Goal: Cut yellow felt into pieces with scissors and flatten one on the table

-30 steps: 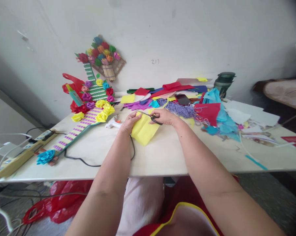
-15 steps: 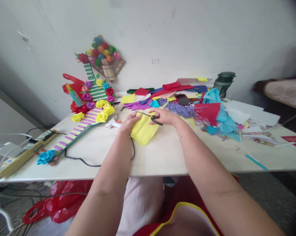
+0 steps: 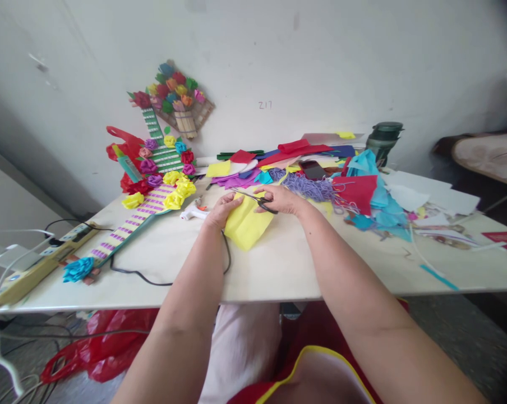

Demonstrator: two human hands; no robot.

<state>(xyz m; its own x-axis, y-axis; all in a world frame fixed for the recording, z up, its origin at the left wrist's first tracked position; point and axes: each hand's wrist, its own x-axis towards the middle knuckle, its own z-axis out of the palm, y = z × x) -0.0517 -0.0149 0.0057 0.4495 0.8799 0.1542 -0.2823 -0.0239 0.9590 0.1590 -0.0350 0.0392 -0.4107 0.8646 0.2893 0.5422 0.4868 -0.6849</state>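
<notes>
Yellow sheet point(image 3: 249, 229) is held over the middle of the pale tabletop point(image 3: 274, 280), tilted, with one corner pointing toward the person; whether that corner touches the surface cannot be told. The left hand point(image 3: 225, 209) pinches the sheet at its upper left edge, thumb on top. The right hand point(image 3: 279, 199) is closed around the dark handles of the scissors point(image 3: 259, 201), whose blades lie across the upper part of the sheet and point toward the left hand; how far apart the blades stand is too small to make out. Just left of the left hand lies a white glue gun point(image 3: 193, 211). Beyond the right hand are a tangle of purple strands point(image 3: 310, 187), a dark phone point(image 3: 313, 170) and a red sheet point(image 3: 358, 192), and farther right stands a dark green bottle point(image 3: 382, 145) near crumpled light-blue pieces point(image 3: 377, 188). On the left side a purple-and-white striped board point(image 3: 129, 227) carries yellow flowers point(image 3: 178, 193) at its far end, with a blue flower point(image 3: 78, 269) at its near end. A power strip point(image 3: 43, 264) lies along the left edge, and a red plastic bag point(image 3: 106, 345) rests on the floor below.
</notes>
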